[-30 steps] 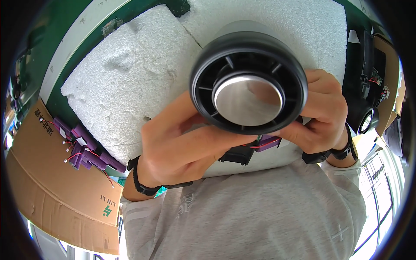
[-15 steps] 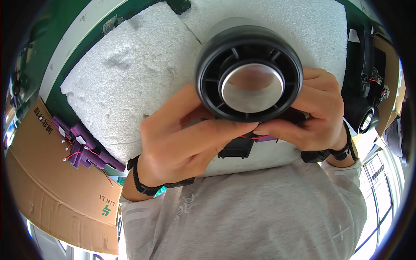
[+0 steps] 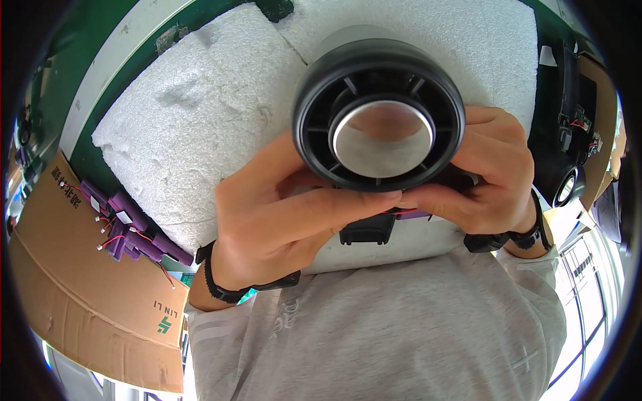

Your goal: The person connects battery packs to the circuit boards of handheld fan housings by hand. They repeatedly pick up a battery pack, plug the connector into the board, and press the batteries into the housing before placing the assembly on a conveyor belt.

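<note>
A: What is being held?
B: A round black device (image 3: 383,139), with a silver disc at its centre ringed by spokes. It is held up in front of the chest, over white foam (image 3: 187,127) laid on a green counter (image 3: 127,80).

A: How is it gripped?
B: It is clamped from both sides by the left hand (image 3: 264,210) and the right hand (image 3: 496,167). Both thumbs are placed just below the rim; some fingers are hidden. Below the thumbs, a black part (image 3: 366,230) is seen; its attachment cannot be told.

A: And around it?
B: Purple packs (image 3: 172,249) with red wires are heaped left, by brown cardboard (image 3: 80,287). Another black device (image 3: 552,174) is seen right.
</note>
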### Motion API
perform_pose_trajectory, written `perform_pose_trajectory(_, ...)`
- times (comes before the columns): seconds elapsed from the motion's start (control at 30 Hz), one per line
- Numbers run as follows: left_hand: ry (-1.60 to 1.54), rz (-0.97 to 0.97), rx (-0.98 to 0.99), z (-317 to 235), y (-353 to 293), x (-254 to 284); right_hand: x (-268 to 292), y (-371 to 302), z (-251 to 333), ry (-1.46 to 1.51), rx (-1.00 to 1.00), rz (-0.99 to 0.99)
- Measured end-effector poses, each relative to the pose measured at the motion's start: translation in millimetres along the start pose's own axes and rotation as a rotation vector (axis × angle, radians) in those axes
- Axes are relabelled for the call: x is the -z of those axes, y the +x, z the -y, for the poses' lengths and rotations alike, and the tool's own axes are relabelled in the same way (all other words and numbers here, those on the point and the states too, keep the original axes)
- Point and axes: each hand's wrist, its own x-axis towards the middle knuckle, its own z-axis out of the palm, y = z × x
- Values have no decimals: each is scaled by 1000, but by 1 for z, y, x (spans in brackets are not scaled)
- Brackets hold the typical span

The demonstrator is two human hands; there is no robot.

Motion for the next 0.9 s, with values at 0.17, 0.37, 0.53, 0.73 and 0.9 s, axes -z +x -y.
perform_pose_trajectory(0.17, 34, -5, 9, -5, 3, 1, 2, 1, -1, 59, 20, -7)
perform_pose_trajectory(0.37, 51, -31, -103, 0, 5, 0, 1, 0, -3, 103, 38, -18)
perform_pose_trajectory(0.53, 65, 15, -89, -3, 4, 3, -3, 0, -7, 144, 90, -80)
perform_pose_trajectory(0.73, 74, 62, -101, -5, 4, 4, 1, 1, -5, 117, 77, -40)
perform_pose_trajectory(0.9, -24, -19, -206, 4, 0, -3, -1, 0, -6, 131, 95, -89)
